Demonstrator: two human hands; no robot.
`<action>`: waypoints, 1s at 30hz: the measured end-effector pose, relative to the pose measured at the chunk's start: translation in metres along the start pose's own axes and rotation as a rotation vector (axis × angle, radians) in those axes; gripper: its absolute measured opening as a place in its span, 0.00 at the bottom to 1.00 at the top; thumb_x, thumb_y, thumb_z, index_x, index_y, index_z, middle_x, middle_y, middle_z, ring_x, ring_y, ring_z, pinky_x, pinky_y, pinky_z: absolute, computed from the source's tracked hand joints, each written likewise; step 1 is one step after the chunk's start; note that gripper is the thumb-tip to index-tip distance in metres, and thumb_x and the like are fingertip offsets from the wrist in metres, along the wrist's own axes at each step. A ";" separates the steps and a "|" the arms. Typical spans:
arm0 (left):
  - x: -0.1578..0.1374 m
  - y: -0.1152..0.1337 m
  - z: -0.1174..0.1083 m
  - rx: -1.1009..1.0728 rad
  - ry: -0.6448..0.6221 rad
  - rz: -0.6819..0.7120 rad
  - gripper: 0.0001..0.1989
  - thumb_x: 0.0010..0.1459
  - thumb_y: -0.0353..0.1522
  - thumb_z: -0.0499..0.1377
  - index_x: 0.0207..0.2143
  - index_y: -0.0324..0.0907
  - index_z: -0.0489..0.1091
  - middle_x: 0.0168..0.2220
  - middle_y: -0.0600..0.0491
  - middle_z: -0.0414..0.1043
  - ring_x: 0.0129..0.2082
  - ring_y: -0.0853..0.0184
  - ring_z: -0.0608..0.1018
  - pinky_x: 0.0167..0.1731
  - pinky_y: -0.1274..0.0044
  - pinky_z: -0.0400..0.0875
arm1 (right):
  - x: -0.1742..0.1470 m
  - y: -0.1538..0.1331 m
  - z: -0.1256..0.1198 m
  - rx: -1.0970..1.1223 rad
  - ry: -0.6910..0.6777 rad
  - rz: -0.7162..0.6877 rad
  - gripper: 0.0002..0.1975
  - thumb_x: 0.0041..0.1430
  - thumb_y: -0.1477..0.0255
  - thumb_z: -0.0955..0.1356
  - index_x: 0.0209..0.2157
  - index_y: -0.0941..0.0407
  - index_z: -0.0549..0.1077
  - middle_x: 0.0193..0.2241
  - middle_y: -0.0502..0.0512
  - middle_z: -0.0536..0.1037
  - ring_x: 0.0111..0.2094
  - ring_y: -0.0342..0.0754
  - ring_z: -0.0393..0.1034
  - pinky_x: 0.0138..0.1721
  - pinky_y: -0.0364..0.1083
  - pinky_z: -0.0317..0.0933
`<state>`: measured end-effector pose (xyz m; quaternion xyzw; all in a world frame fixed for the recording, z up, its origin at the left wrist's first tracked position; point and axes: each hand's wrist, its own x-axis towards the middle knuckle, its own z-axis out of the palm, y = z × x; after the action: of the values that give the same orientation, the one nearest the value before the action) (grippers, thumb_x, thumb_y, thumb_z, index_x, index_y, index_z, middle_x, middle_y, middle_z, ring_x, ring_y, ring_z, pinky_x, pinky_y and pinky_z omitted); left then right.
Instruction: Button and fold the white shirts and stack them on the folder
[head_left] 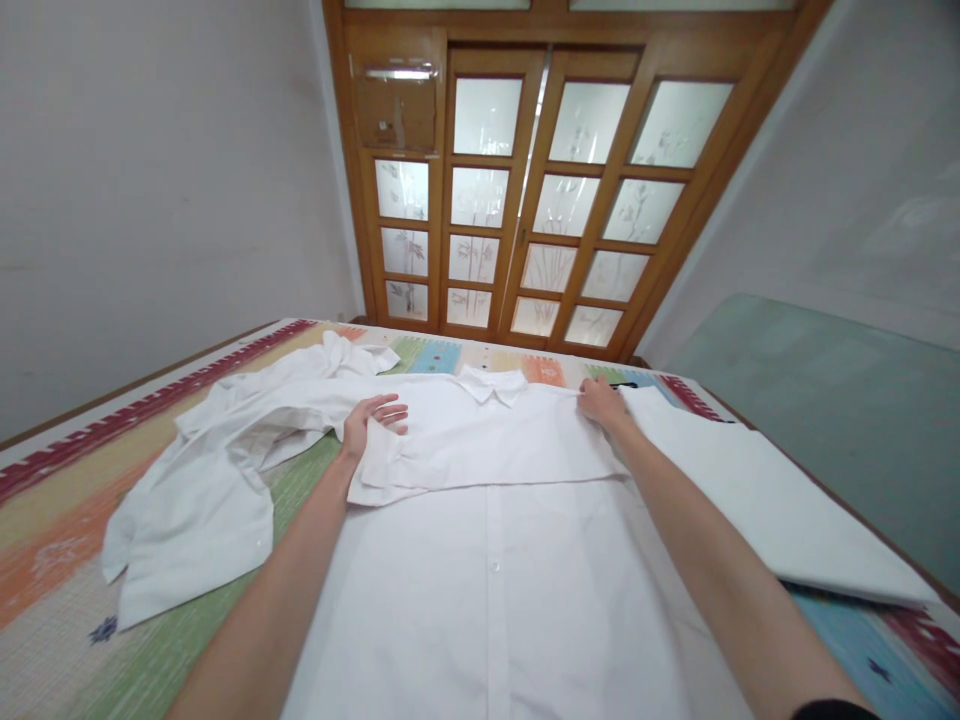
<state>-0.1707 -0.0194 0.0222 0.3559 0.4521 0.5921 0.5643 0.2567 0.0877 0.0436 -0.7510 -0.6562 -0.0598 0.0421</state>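
Observation:
A white button-up shirt [442, 590] lies front up before me, its collar [495, 385] at the far end. One sleeve [487, 445] is laid across the chest with its cuff toward the left. My left hand [370, 420] is at that cuff, fingers stretched and apart, with the cuff's corner overlapping part of the palm. At the right shoulder, my right hand [600, 400] has its fingers closed on the shirt's fabric; the fingertips are partly hidden. The other sleeve [225, 480] spreads out crumpled on the left.
A colourful striped cloth [45, 590] covers the surface beneath. To the right lies a flat white panel or folded fabric [750, 500], with a small dark object [624, 385] near its far end. Wooden glass-paned doors [510, 200] stand beyond; a pale green board [825, 400] is at right.

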 end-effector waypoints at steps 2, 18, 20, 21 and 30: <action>0.000 0.010 -0.002 0.275 0.047 0.009 0.20 0.40 0.44 0.59 0.33 0.40 0.71 0.32 0.47 0.76 0.33 0.57 0.77 0.37 0.66 0.70 | 0.001 -0.002 0.002 0.043 0.001 -0.107 0.18 0.61 0.77 0.60 0.50 0.60 0.73 0.53 0.66 0.71 0.49 0.53 0.70 0.48 0.48 0.62; -0.004 0.013 -0.022 1.057 0.457 0.256 0.19 0.40 0.35 0.67 0.37 0.45 0.69 0.32 0.52 0.74 0.37 0.58 0.77 0.37 0.73 0.68 | 0.007 0.005 -0.003 -0.056 -0.154 -0.115 0.16 0.64 0.73 0.60 0.45 0.64 0.75 0.49 0.73 0.74 0.48 0.57 0.72 0.44 0.49 0.63; -0.005 0.012 -0.022 1.035 0.480 0.220 0.18 0.43 0.36 0.66 0.38 0.45 0.68 0.29 0.53 0.73 0.35 0.58 0.77 0.38 0.72 0.68 | 0.009 0.008 -0.005 -0.055 -0.163 -0.107 0.15 0.63 0.75 0.61 0.46 0.63 0.75 0.47 0.71 0.76 0.47 0.56 0.73 0.42 0.47 0.63; -0.006 0.013 -0.022 1.041 0.473 0.193 0.17 0.44 0.36 0.65 0.38 0.45 0.68 0.27 0.54 0.72 0.34 0.58 0.77 0.37 0.72 0.68 | 0.011 0.010 -0.006 -0.052 -0.166 -0.106 0.15 0.62 0.77 0.61 0.46 0.62 0.75 0.46 0.70 0.77 0.47 0.56 0.73 0.42 0.46 0.63; -0.007 0.011 -0.021 0.968 0.352 0.197 0.29 0.42 0.30 0.63 0.50 0.43 0.64 0.29 0.56 0.72 0.26 0.64 0.75 0.32 0.74 0.68 | 0.026 0.029 -0.010 -0.008 -0.171 -0.203 0.13 0.48 0.82 0.69 0.38 0.59 0.79 0.37 0.60 0.81 0.39 0.52 0.75 0.38 0.43 0.64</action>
<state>-0.1937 -0.0284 0.0261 0.5118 0.7263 0.4166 0.1923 0.2881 0.1077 0.0575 -0.6832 -0.7299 -0.0019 -0.0233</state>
